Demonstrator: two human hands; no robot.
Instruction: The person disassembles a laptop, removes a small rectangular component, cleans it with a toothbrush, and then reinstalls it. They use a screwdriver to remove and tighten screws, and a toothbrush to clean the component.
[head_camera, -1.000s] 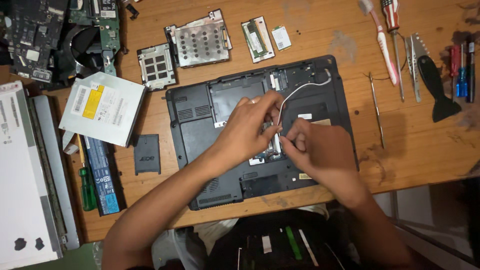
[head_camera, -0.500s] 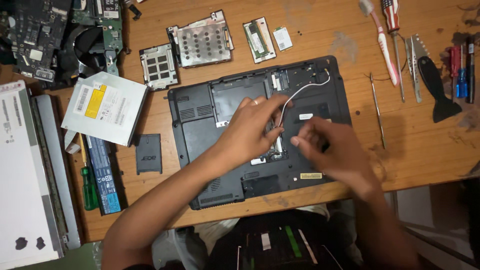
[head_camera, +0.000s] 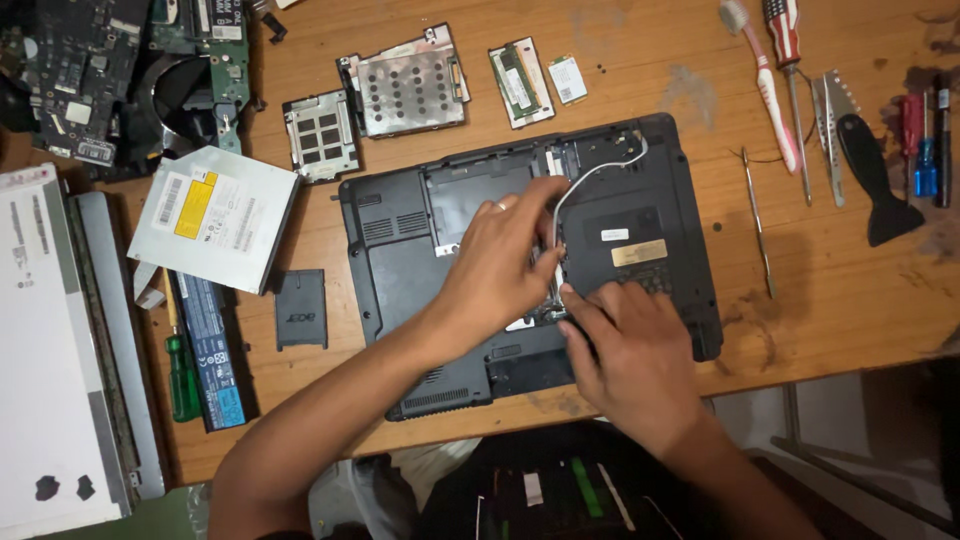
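Black plastic laptop base (head_camera: 640, 200), turned underside up with several bay covers off, lies near the middle of the worn wooden tabletop (head_camera: 850, 300), its front edge close to the person. The left hand (head_camera: 500, 265) reaches across an open bay, its fingers (head_camera: 535, 200) bent down over a thin white cable (head_camera: 590, 175) that loops from the upper right corner of the base toward the centre; whether they pinch the cable or only press beside it cannot be told. The right hand (head_camera: 630, 350) rests on the lower part of the base, fingers (head_camera: 585, 320) curled and pressing into the open compartment just below the left hand, holding nothing that shows. Above the base lie two perforated grey metal cover plates (head_camera: 405, 90), a green memory module (head_camera: 520, 80) and a small wireless card (head_camera: 567, 78). To the left sit a silver optical drive with a yellow label (head_camera: 215, 215), a small black plastic cover (head_camera: 300, 310), a long black battery (head_camera: 210, 345) and a green-handled screwdriver (head_camera: 180, 375). On the right, well apart, are a white and pink toothbrush (head_camera: 765, 85), metal tweezers (head_camera: 830, 130) and a black scraper (head_camera: 870, 175).
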